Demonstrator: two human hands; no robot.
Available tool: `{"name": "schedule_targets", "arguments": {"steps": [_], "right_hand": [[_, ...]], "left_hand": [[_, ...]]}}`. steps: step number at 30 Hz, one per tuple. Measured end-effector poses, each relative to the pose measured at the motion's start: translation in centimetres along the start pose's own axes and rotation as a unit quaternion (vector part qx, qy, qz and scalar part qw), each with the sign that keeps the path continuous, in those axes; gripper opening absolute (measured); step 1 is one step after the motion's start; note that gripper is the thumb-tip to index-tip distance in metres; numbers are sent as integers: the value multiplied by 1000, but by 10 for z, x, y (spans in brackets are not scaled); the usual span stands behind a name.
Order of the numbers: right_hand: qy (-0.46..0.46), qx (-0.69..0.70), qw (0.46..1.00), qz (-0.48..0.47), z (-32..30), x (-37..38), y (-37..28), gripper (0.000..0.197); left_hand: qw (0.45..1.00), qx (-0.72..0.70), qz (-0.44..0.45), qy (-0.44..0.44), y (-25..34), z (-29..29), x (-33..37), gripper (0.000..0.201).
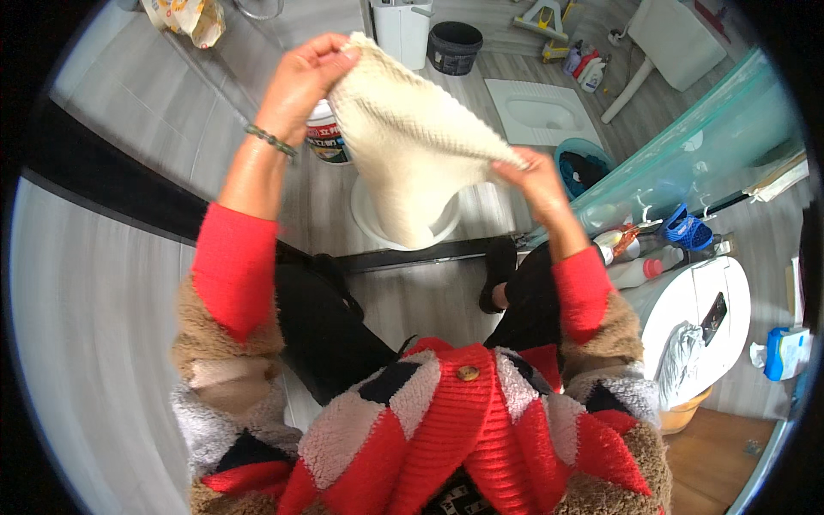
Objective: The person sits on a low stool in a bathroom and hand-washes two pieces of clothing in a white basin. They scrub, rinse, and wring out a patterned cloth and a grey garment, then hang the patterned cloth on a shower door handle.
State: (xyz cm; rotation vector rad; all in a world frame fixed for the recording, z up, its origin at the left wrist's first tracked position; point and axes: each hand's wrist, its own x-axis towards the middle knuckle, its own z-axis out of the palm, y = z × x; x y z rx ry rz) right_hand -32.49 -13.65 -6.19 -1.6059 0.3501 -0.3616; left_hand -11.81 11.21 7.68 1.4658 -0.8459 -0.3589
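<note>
A cream, waffle-textured cloth (412,129) is stretched out between my two hands. My left hand (311,73), raised higher, pinches one upper corner between thumb and fingers. Lower and to the right, my right hand (534,178) grips another corner. The cloth's lower part hangs down over a white basin (365,225) on the floor and hides most of its inside. I cannot tell whether the hanging end rests in the basin. Just beyond my left wrist stands a white, red and black bucket (328,137), partly covered by the hand and cloth.
A dark raised sill (429,252) runs between my feet and the basin. Farther off are a black bucket (455,47), a squat toilet (541,112) and a teal basin (562,154) holding dark cloth. On the right are a glass panel (678,142) and a white washing machine (730,292) with bottles beside it.
</note>
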Motion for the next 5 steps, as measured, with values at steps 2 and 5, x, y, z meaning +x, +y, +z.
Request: {"name": "schedule_targets", "arguments": {"steps": [2, 5], "right_hand": [[1, -45, 997, -54, -28, -16, -55, 28], [14, -116, 980, -163, -52, -45, -147, 26]], "left_hand": [[999, 20, -24, 6, 18, -10, -1, 17], [999, -34, 3, 22, 53, -1, -3, 20]]}}
